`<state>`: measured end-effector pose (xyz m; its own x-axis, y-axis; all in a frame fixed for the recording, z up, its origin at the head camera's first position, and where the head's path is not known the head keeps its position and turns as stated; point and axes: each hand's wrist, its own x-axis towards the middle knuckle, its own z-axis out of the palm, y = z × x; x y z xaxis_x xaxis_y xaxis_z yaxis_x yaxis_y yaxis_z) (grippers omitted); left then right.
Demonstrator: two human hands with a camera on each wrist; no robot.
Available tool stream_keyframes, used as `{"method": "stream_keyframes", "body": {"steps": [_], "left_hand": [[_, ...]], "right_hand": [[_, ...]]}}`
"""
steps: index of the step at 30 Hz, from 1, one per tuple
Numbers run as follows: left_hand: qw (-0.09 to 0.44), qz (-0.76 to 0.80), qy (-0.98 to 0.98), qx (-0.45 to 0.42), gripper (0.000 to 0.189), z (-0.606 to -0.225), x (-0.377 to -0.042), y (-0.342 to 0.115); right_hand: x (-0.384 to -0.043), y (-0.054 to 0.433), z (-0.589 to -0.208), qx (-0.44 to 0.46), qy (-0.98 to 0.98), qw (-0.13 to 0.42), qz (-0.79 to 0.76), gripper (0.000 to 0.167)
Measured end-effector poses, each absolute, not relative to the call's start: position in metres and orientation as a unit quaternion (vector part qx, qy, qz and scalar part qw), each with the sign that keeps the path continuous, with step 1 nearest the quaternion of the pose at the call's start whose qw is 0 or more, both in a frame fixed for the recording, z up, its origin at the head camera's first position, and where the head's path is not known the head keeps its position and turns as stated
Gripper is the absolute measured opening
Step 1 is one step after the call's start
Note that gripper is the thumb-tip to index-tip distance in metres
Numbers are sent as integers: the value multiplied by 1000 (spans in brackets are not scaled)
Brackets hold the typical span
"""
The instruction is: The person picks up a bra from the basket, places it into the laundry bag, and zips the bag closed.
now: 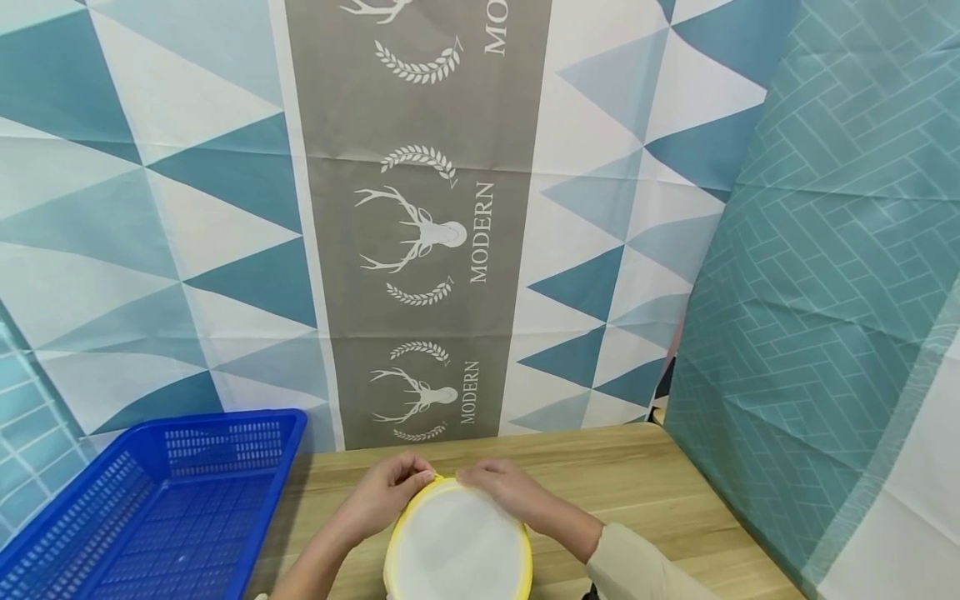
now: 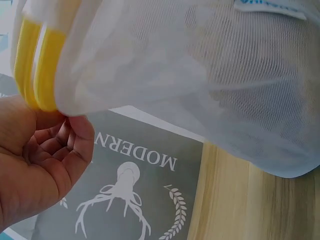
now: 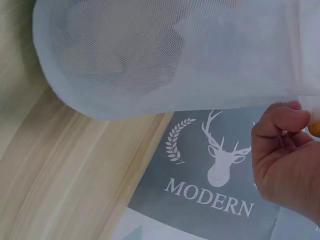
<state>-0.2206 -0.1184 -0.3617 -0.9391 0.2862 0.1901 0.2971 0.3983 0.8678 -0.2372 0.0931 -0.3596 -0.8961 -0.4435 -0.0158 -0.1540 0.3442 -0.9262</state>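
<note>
A white mesh laundry bag (image 1: pixel 461 546) with a round top and yellow trim is held up over the wooden table. My left hand (image 1: pixel 386 500) pinches its yellow edge at the far left side, near a small yellow tip. In the left wrist view, two yellow bands (image 2: pixel 45 65) run to that hand's thumb and fingers. A small label with blue print (image 2: pixel 272 7) shows on the mesh. On the far right side of the rim, my right hand (image 1: pixel 517 496) grips the edge between thumb and curled fingers. The right wrist view shows the bag's pale mesh side (image 3: pixel 150 60) hanging beside that hand.
A blue plastic basket (image 1: pixel 288 492) with slotted walls stands at the left. Behind the wooden table (image 1: pixel 637 500) hangs a patterned cloth (image 1: pixel 420 317) with deer heads and triangles. A green cloth (image 1: pixel 825 275) closes off the right side.
</note>
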Motion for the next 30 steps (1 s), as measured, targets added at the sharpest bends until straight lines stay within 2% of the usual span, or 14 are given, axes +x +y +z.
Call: {"method": "stream_keyframes", "body": {"steps": [3,11,30], "left_hand": [[6,-516,-838,-178,20,-361,-222,-116],[-10,-514,-838,-182,20,-360,-228,-114],[14,-507,-846,-163,20,-360,-226,-117]], "right_hand": [[-238,89,-357,-196,807,147,-537,36],[-243,84,-356,-219,815,128,-521,30],[-245,85,-357,-213,801,128,-545,32]]}}
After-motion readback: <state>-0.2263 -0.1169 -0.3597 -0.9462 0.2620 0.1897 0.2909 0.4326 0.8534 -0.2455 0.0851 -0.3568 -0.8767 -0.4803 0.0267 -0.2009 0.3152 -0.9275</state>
